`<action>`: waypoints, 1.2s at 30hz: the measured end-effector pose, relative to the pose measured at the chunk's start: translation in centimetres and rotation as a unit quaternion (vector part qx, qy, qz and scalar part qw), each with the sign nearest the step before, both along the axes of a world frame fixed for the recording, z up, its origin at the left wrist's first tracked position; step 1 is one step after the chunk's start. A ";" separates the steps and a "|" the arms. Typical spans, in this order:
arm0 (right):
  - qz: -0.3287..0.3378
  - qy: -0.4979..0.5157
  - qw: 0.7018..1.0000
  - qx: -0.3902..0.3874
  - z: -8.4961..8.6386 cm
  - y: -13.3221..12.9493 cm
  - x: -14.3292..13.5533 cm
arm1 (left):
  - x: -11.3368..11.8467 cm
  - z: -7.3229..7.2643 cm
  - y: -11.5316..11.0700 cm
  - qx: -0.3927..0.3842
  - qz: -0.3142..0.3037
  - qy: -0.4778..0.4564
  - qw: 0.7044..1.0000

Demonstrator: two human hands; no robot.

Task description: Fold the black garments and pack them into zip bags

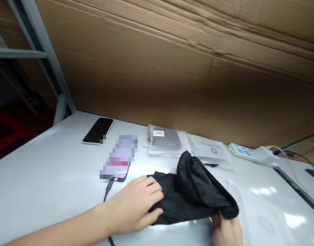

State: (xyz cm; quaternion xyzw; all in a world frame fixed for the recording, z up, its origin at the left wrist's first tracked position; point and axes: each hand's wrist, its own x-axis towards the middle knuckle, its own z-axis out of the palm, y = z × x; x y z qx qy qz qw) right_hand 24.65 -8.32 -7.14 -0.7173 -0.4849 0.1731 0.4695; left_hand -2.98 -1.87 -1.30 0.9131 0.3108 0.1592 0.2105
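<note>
A black cloth item (182, 201) lies on the pale table, its right part folded up and raised. My left hand (140, 203) rests on the left end of the cloth, with its fingers bent over the edge. At the lower right, my right hand (226, 230) grips the cloth's right end from below, and part of its fingers is hidden under the fabric. Behind the cloth lie a clear bag with dark contents (167, 140) and a printed clear bag (210, 150).
A dark-screened phone (98, 130) and a lit, partly pixelated phone (121, 157) with a black cable (108, 189) lie left. A power strip (241, 151) stands back right; clear plastic bags (265, 218) lie right. Cardboard (172, 68) rises behind the table (56, 171).
</note>
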 end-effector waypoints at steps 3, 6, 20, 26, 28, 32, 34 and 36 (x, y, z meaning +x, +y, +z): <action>-0.105 0.064 0.992 0.025 0.7 0.3 -0.7 | -0.2 0.0 0.2 -0.001 0.018 0.015 1.000; -0.102 0.093 0.987 0.083 0.9 0.3 -1.3 | -0.3 -0.2 0.4 0.003 0.057 0.026 0.998; 0.114 -0.123 0.982 0.091 3.7 2.4 -1.3 | -0.5 -1.6 0.8 0.071 0.107 0.010 0.992; -0.011 -0.031 0.995 0.091 2.8 2.1 1.7 | -0.7 -2.5 1.2 0.094 0.112 -0.004 0.989; -0.051 0.013 0.995 0.086 2.7 1.8 2.0 | -0.7 -2.5 1.1 0.103 0.115 -0.001 0.988; -0.117 0.098 0.985 0.083 2.8 1.4 2.2 | -0.8 -2.1 1.0 0.120 0.111 -0.006 0.987; -0.144 0.122 0.978 0.093 2.8 1.4 2.6 | -0.8 -2.0 1.0 0.124 0.106 -0.003 0.987; -0.166 0.135 0.971 0.104 2.7 1.4 3.0 | -0.9 -1.9 1.0 0.118 0.102 0.007 0.988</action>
